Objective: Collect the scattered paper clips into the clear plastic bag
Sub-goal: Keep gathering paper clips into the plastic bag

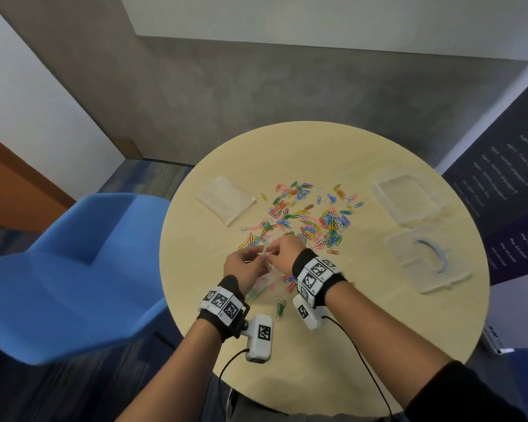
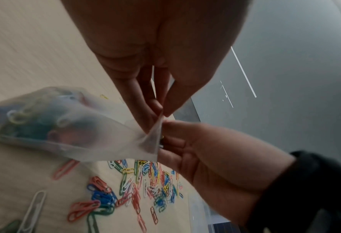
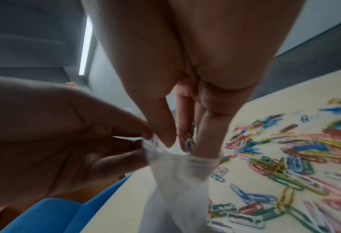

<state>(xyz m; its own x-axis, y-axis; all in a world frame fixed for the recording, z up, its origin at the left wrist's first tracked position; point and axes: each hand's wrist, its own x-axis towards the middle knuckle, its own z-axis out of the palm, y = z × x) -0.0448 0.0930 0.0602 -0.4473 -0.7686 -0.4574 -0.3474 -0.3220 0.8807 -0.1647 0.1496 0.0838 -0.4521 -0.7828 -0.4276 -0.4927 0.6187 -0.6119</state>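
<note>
Many coloured paper clips (image 1: pixel 305 217) lie scattered over the middle of the round wooden table (image 1: pixel 333 345). Just in front of the pile, both hands hold a small clear plastic bag (image 1: pixel 264 281) that hangs toward the table. In the left wrist view the bag (image 2: pixel 65 126) has several clips inside. My left hand (image 2: pixel 159 113) pinches the rim of its mouth between thumb and fingers. My right hand (image 3: pixel 187 145) pinches a few paper clips (image 3: pixel 189 140) at the open mouth, with one fingertip inside the bag (image 3: pixel 177 173).
A stack of empty clear bags (image 1: pixel 226 198) lies at the table's left. A clear plastic box (image 1: pixel 407 197) and its lid (image 1: pixel 424 260) sit at the right. A few stray clips (image 1: pixel 280 309) lie near my wrists. A blue chair (image 1: pixel 73 269) stands to the left.
</note>
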